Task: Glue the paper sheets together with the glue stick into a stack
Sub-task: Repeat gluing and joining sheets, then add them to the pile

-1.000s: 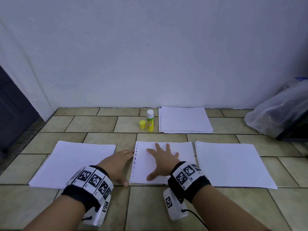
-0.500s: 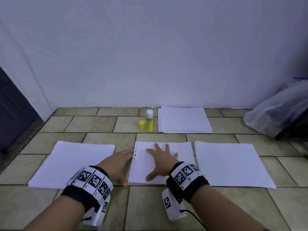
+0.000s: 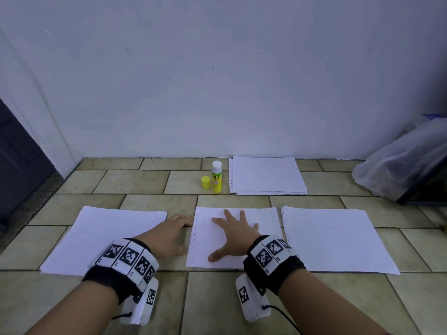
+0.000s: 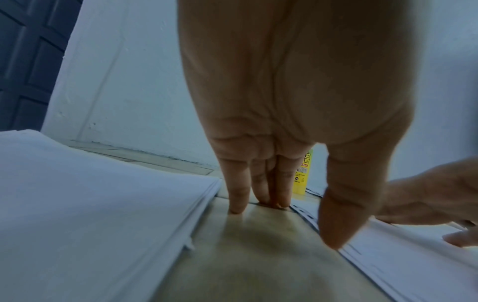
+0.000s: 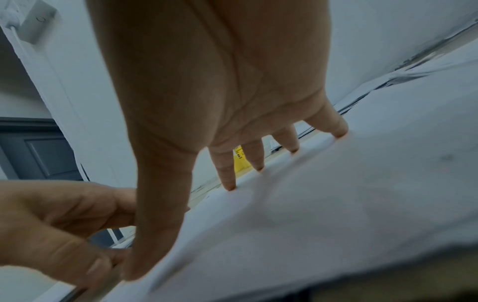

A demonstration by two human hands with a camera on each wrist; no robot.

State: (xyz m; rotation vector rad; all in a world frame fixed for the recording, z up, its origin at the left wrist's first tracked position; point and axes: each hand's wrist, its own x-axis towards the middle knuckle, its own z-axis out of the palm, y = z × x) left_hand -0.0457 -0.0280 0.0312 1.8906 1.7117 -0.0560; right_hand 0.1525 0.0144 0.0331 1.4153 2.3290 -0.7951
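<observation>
Right hand: fingers spread, flat on the middle paper stack.
Left hand: fingers straight, together, tips on floor tile beside it.
Glue stick: uncapped, upright, far.

floor: tiled | on it: four paper piles, glue stick, cap, perhaps bag

Your right hand lies flat on the white paper sheet, fingers spread and straight, tips and thumb touching the paper. Your left hand sits just beside it at the sheet's left edge, fingers loosely bent (contact with the paper unclear, blurred). A bit of the yellow glue stick shows between two right fingers. More paper lies by the white wall; a dark door stands left.
</observation>
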